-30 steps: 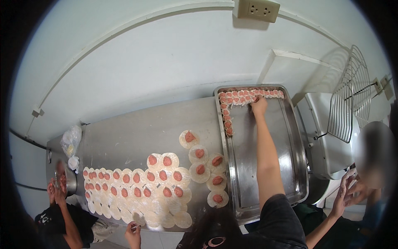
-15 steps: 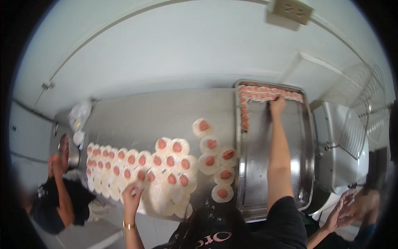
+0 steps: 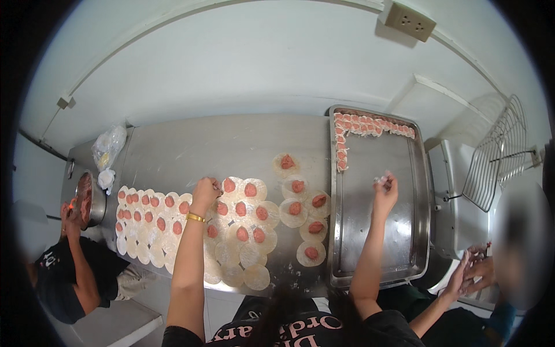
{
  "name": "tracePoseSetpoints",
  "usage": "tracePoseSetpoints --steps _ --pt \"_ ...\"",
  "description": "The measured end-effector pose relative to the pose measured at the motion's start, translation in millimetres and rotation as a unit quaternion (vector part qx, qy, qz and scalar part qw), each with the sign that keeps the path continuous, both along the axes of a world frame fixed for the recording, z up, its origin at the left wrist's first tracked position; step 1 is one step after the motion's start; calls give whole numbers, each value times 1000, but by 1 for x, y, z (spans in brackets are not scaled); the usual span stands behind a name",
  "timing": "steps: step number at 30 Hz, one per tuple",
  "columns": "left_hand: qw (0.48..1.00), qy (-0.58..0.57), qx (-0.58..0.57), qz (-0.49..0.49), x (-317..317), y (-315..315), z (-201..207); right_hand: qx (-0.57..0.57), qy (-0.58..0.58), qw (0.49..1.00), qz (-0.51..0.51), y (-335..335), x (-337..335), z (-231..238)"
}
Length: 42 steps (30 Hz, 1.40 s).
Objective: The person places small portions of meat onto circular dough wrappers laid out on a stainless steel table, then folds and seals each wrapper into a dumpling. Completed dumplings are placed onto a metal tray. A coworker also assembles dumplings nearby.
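Observation:
My left hand (image 3: pixel 206 195) is over the upper edge of the overlapping round dough wrappers (image 3: pixel 254 254), its fingers drawn together beside a wrapper topped with a pink meat ball (image 3: pixel 229 185). Whatever those fingers hold is too small to tell. Above the metal tray (image 3: pixel 378 254), my right hand (image 3: pixel 385 188) hangs with bent, parted, whitened fingers and no visible load. Small filled dumplings (image 3: pixel 370 125) line the tray's far side and part of its left side. Between the wrapper sheet and the tray lie several separate wrappers with meat (image 3: pixel 295 208).
At the left, a co-worker's hands (image 3: pixel 71 218) are at a steel bowl (image 3: pixel 98 208) of meat, with a plastic bag (image 3: pixel 110 144) behind it. Another person's hands (image 3: pixel 465 274) are at the lower right. A white appliance (image 3: pixel 454 202) and a wire rack (image 3: pixel 496 153) stand beyond the tray.
My left hand has moved up across the wrappers from their near edge. My right hand has drawn back from the dumpling row toward me, leaving the dumplings behind.

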<state>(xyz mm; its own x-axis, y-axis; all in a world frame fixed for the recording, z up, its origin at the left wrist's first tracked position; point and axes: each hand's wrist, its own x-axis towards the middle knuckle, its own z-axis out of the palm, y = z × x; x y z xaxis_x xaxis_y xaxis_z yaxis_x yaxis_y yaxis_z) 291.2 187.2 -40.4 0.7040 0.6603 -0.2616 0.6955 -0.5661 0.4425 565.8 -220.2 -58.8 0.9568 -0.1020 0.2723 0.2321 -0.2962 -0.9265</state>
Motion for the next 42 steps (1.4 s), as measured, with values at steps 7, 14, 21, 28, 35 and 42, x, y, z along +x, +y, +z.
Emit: tracePoseSetpoints --steps 7,14,21,28,35,42 --pt "876 -234 -386 170 -11 16 -12 44 91 992 76 -8 -141 44" --pt "646 -393 -640 135 -32 -10 11 6 118 974 193 9 -240 61" --pt "527 -372 -764 4 -90 -140 35 303 359 828 305 60 -327 62" --pt "569 -364 -737 34 -147 -223 20 408 383 812 168 40 -380 33" --pt "819 -289 -482 -120 -146 -250 -23 201 293 931 78 4 -391 -16" --pt "907 -260 -245 -222 -145 -256 -48 -28 213 977 2 -16 -395 -53"
